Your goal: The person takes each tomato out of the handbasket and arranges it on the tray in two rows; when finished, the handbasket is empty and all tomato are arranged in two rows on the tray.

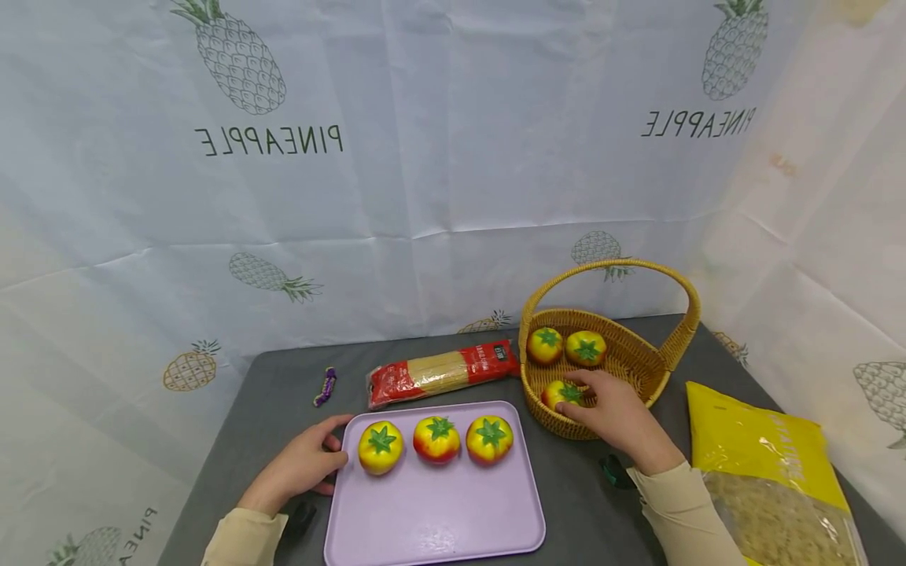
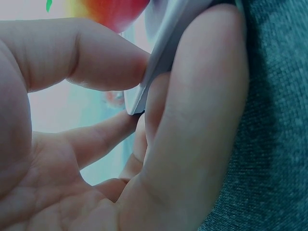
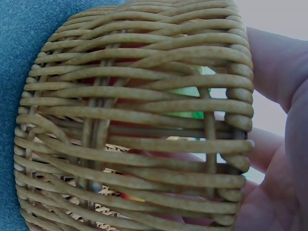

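My left hand (image 1: 300, 464) grips the left rim of a lilac tray (image 1: 439, 519); in the left wrist view the thumb lies on top of the tray edge (image 2: 161, 62) and fingers curl beneath it. Three yellow-red persimmons (image 1: 436, 440) with green leafy tops sit in a row on the tray. Over the near rim of a wicker basket (image 1: 637, 365), my right hand (image 1: 612, 409) reaches in and holds a persimmon (image 1: 559, 393) between thumb and fingers. Two more persimmons (image 1: 586, 347) lie farther back in the basket. The woven wall (image 3: 134, 115) hides most of that grip in the right wrist view.
A red-ended pack of noodles (image 1: 446, 373) lies behind the tray, reaching to the basket. A small purple braided piece (image 1: 325, 387) is at the back left. On the right lies a yellow pasta bag (image 1: 771, 464). The basket's tall handle (image 1: 609, 266) arches over it.
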`<state>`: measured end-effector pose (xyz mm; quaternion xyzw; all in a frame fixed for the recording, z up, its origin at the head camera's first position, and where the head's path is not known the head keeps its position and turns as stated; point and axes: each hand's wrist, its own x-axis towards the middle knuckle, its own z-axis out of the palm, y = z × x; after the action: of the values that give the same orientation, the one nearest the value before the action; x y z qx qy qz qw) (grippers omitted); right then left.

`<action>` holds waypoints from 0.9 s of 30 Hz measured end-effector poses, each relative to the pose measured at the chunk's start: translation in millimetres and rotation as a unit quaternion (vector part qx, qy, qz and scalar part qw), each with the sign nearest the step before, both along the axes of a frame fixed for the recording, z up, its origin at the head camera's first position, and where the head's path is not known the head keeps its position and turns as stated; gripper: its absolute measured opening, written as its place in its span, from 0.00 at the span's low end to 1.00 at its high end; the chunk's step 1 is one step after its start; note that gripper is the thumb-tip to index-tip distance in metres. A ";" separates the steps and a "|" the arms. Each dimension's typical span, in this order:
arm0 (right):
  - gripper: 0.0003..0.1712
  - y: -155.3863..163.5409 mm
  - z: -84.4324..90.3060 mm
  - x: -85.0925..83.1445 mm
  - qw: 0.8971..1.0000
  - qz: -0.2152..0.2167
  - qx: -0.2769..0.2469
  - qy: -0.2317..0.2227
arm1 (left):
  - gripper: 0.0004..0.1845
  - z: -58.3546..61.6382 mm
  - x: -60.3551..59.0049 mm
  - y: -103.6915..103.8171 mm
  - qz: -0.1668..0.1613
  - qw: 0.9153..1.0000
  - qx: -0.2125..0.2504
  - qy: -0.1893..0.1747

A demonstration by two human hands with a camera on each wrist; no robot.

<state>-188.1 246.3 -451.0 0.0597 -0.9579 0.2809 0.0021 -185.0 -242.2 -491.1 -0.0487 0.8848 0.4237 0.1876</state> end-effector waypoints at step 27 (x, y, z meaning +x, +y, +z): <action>0.32 4.9 -0.5 -1.9 1.000 -0.008 -0.008 -0.010 | 0.38 -0.4 1.2 -0.7 -0.002 1.000 0.017 0.007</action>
<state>-189.9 251.1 -451.5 0.0493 -0.9559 0.2894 -0.0043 -183.9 -242.9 -491.5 -0.0406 0.8790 0.4383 0.1832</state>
